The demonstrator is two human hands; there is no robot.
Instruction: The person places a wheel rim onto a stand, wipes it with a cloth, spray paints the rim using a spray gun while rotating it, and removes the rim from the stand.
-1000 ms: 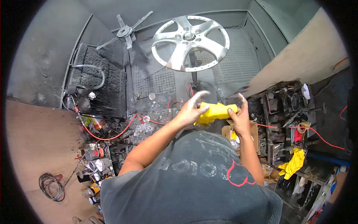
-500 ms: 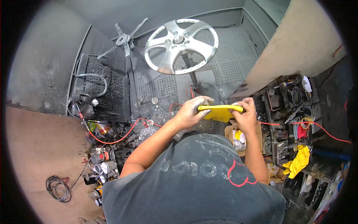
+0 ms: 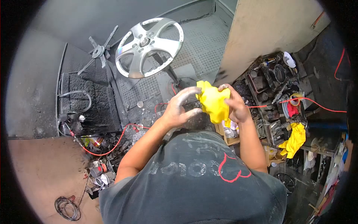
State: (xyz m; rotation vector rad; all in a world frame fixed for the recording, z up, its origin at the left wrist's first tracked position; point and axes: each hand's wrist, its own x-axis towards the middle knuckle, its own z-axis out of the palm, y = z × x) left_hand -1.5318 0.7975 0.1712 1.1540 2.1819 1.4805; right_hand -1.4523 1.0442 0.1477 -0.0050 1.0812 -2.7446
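Observation:
A crumpled yellow cloth (image 3: 214, 104) hangs in front of my chest, bunched into a loose wad. My right hand (image 3: 236, 104) grips it along its right side. On the other side, my left hand (image 3: 181, 106) is cupped with thumb and fingers spread apart; the fingertips reach the cloth's left edge. Grey dust coats the left fingers. Beyond both hands, a silver five-spoke wheel rim (image 3: 149, 46) sits tilted on a dark stand (image 3: 169, 69).
At right, a cluttered shelf (image 3: 268, 93) holds tools and tape, with another yellow cloth (image 3: 294, 140) draped below. A red hose (image 3: 108, 153) crosses at left near a spray gun (image 3: 71, 128). A cardboard box (image 3: 233, 141) stands under my right hand.
The yellow cloth has gone from folded flat and held at both ends to a crumpled wad. My left thumb and fingers have spread. The view has shifted to the right.

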